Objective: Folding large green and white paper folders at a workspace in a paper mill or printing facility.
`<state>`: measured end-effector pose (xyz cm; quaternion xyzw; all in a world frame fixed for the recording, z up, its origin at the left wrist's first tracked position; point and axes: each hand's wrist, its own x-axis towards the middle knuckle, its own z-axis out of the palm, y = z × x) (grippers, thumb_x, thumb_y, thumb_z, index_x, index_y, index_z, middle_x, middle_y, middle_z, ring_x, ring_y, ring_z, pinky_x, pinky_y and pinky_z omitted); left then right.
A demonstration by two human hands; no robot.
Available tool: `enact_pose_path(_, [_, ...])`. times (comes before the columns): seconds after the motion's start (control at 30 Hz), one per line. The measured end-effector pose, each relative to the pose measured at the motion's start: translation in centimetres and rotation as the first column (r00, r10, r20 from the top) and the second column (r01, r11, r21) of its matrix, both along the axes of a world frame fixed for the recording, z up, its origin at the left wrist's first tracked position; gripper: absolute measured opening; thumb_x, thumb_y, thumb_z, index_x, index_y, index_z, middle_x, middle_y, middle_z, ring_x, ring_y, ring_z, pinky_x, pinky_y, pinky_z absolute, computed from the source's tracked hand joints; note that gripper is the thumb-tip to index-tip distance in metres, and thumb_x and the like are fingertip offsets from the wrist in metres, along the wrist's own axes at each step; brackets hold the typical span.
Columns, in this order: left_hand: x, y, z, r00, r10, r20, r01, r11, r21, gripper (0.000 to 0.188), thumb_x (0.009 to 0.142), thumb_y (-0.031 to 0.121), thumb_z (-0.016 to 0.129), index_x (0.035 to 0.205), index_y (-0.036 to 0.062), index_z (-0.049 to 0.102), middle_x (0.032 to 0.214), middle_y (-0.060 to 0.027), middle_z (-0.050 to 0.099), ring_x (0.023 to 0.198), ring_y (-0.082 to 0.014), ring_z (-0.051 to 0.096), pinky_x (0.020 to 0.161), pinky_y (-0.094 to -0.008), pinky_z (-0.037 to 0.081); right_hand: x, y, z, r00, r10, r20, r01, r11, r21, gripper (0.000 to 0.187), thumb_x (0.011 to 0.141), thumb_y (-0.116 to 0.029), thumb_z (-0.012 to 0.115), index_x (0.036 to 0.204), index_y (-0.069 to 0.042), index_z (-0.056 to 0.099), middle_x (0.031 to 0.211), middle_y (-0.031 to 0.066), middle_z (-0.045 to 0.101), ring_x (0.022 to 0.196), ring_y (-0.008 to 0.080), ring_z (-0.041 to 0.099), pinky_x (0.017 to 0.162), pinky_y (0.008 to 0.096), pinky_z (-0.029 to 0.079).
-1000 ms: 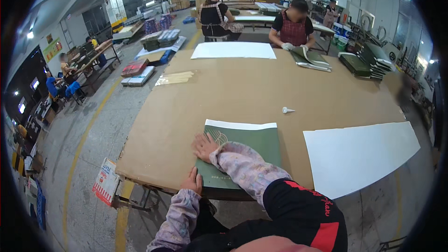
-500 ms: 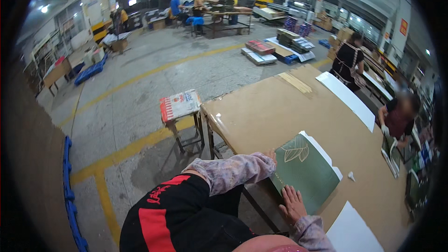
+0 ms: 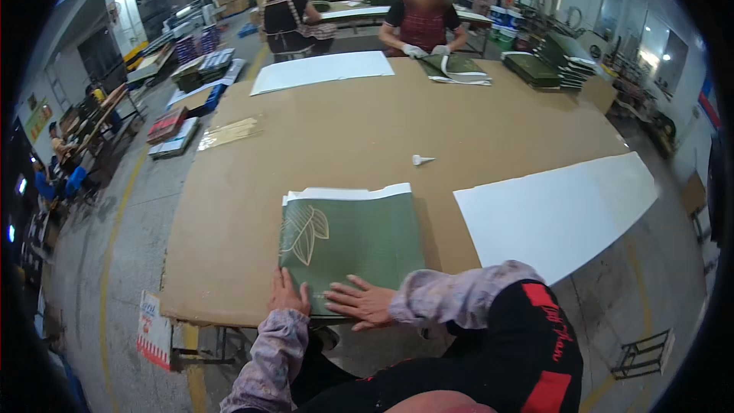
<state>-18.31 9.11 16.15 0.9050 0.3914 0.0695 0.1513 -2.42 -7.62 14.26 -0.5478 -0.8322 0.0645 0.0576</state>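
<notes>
A green folded sheet point(image 3: 367, 233) with a pale leaf outline lies near the table's front edge, its white inner layer showing along the far side. My left hand point(image 3: 289, 294) rests at the sheet's near left corner, fingers stretched out and holding nothing. Flat on the near edge, to the right of it, lies my right hand point(image 3: 361, 300) with fingers spread. Both hands touch the sheet without gripping it.
A large white sheet point(image 3: 554, 210) lies to the right and another white sheet point(image 3: 325, 73) at the far left. A small white nozzle-shaped piece point(image 3: 421, 160) sits mid-table. Across the table, a gloved person point(image 3: 424, 19) handles a green sheet point(image 3: 456, 69) near green stacks point(image 3: 562, 61).
The view has swung to the right, so the table and the person opposite now stand in front. My left hand's fingers now show; my right hand stays flat on the green sheet's near edge.
</notes>
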Motion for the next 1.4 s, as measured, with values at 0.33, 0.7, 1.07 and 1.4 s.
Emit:
enact_pose_path(0.33, [-0.9,0.1,-1.1,0.959,-0.005,0.283,0.029,0.996,-0.079,0.057,0.090,0.041,0.044,0.128,-0.0009,0.043,0.139,-0.0203,0.034,0.126,-0.0345,0.037,0.100,-0.0404,0.034,-5.3,6.4,2.4,0.996,-0.085,-0.007,0.083,0.989,-0.119,0.073,0.087,-0.049,0.041,0.143,-0.010,0.015,0.150,0.0158,0.006,0.138,0.0327,0.000,0.105,0.0621,-0.001])
enact_pose_path(0.7, [0.1,-0.2,-0.3,0.972,0.024,0.234,-0.016,0.999,-0.039,0.051,0.090,0.041,0.044,0.125,0.0039,0.049,0.137,-0.0183,0.038,0.122,-0.0345,0.042,0.097,-0.0396,0.037,-3.3,4.6,1.9,1.000,-0.014,0.022,0.017,0.987,-0.157,0.096,0.076,-0.067,0.046,0.142,-0.004,0.015,0.150,0.0150,0.008,0.138,0.0316,0.004,0.106,0.0582,0.009])
enact_pose_path(1.07, [0.1,-1.3,1.3,0.996,0.053,0.073,-0.051,0.998,-0.024,0.063,0.084,0.049,0.050,0.132,0.0093,0.043,0.143,-0.0104,0.031,0.125,-0.0295,0.039,0.097,-0.0419,0.037,2.8,-11.0,4.1,0.937,-0.348,0.023,0.349,0.933,-0.089,0.079,0.088,-0.061,0.029,0.142,-0.005,0.017,0.150,0.0128,0.012,0.139,0.0268,0.008,0.110,0.0486,0.007])
enact_pose_path(1.4, [0.6,-1.7,1.3,0.999,0.032,0.035,-0.033,0.999,0.024,0.062,0.084,0.045,0.053,0.131,0.0064,0.042,0.143,-0.0123,0.031,0.123,-0.0312,0.039,0.096,-0.0445,0.037,1.2,-6.8,3.3,0.902,-0.417,0.113,0.430,0.893,-0.134,0.079,0.087,-0.063,0.029,0.144,-0.010,0.012,0.149,0.0188,0.005,0.138,0.0360,0.000,0.106,0.0580,0.002])
